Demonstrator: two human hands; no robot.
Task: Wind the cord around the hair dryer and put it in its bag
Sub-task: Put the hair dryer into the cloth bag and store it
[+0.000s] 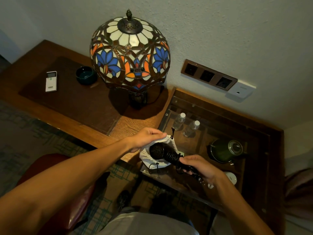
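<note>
- Hair dryer [158, 150]: black, cord [174, 157] wound in tight coils round its handle; head end lay at the mouth of the bag, handle end pointed out toward the right hand.
- Bag [145, 156]: white cloth drawstring pouch, mouth open, resting at the corner where the desk met the glass-topped cabinet; a dark drawstring [153, 167] trailed from its lower edge.
- Left hand [144, 139]: pinched the upper rim of the bag between thumb and fingers, holding the mouth apart.
- Right hand [197, 167]: fingers curled round the cord-wrapped handle of the hair dryer; loose cord showed beneath the palm.
- Desk [132, 124]: brown wood, with a dark leather-like mat [71, 100] on top.
- Lamp [130, 53]: stained-glass shade with blue and orange flowers, standing on the desk near the wall.
- Remote control [51, 81]: white, lying on the mat.
- Ashtray [86, 75]: dark green, between remote control and lamp.
- Cabinet [274, 150]: glass top; inside, two water bottles [179, 121], a green kettle [225, 150] and a white cup [231, 178].
- Wall sockets [208, 75]: brown-framed row above the cabinet.
</note>
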